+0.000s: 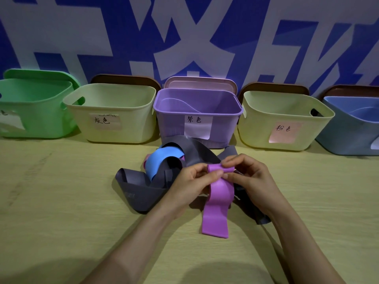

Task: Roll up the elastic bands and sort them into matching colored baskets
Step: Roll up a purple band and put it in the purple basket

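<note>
Two hands meet at frame centre: left hand (192, 181) and right hand (250, 177) each pinch the rolled upper end of the purple band (217, 201) between thumb and curled fingertips (231, 160). The unrolled tail hangs below the fingers, its lower end on the table (82, 201). Just behind the hands lie tangled grey bands (139, 193) and a blue band (162, 162). Farther back, at upper centre, the purple basket (172, 124) stands directly beyond the pile.

purple band (217, 210): smooth, matt rubbery sheet | grey bands (141, 193): same finish, faint sheen | blue band (162, 162): smooth, matt | baskets, e.g. purple basket (176, 124): moulded plastic, satin, paper labels stuck on | tabletop (61, 201): pale wood-grain, matt
</note>
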Demonstrator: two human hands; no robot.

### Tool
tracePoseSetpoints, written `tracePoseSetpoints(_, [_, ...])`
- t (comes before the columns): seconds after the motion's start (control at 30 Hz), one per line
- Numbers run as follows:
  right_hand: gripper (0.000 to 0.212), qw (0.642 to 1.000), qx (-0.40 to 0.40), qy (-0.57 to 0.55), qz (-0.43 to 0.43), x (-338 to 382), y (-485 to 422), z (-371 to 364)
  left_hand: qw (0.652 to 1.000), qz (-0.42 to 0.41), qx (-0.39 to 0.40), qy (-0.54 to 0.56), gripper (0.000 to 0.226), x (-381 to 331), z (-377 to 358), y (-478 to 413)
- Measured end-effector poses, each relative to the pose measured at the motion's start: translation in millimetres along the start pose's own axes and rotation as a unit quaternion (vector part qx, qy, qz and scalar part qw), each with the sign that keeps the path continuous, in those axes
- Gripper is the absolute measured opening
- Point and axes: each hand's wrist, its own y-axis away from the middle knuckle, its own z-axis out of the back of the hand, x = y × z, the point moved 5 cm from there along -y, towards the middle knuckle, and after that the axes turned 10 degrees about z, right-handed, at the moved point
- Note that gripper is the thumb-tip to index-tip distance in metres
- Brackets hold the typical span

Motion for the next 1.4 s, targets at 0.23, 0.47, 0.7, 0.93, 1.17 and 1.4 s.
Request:
tracePoseSetpoints(0.23, [0.043,0.999,0.023,0.011,-0.036,-1.6,1.6,-4.7,1.000,0.000,-0.019,0.026,0.027,0.3,1.1,-1.5])
tracePoseSetpoints(0.47, [0.041,0.996,0.037,0.004,-0.080,-3.3,3.3,-6.8,0.998,-0.011,-0.018,0.064,0.037,-2.9,3.2,-2.3])
tracePoseSetpoints(0.7, [0.042,0.996,0.036,0.001,-0.078,-4.8,3.0,-5.2,0.998,-0.041,-0.016,0.032,0.020,-3.7,7.8,-2.7])
tracePoseSetpoints(0.93, [0.026,0.996,0.029,0.015,-0.086,-3.1,4.0,-7.7,0.997,-0.076,-0.017,-0.009,0.032,-8.2,6.3,0.1])
tracePoseSetpoints(1.17, [0.023,0.998,-0.034,-0.029,-0.047,-1.5,0.9,-3.2,0.999,-0.020,-0.036,-0.015,0.011,2.3,4.9,-5.5])
tracePoseSetpoints(1.4, [0.028,0.999,-0.024,0.019,-0.020,1.1,2.8,-2.7,1.000,-0.003,-0.022,0.009,0.019,1.9,6.9,-4.8])
